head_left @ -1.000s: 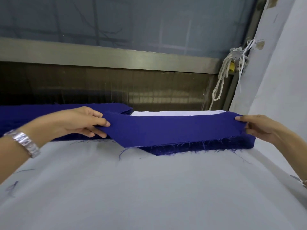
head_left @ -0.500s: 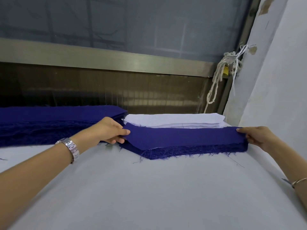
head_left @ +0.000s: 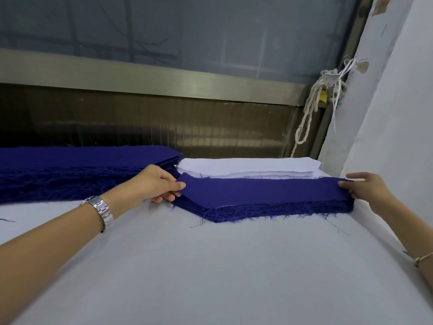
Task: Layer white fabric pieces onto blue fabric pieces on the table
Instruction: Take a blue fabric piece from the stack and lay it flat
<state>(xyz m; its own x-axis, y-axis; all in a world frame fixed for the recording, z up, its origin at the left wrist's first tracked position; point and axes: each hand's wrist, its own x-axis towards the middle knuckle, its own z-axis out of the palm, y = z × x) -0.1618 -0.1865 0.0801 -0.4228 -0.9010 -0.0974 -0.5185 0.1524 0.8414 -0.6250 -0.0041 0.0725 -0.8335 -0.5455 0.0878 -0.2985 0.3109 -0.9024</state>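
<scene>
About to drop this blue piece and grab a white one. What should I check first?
1. Left hand pinches the blue piece at its left tip: ok.
2. Right hand holds its right end: ok.
3. Piece spread without folds: ok.
4. Piece fully down on the blue stack: not ok, left tip looks lifted.
5. Edges matched to the stack: cannot tell.
6. White stack behind, uncovered: ok.
</scene>
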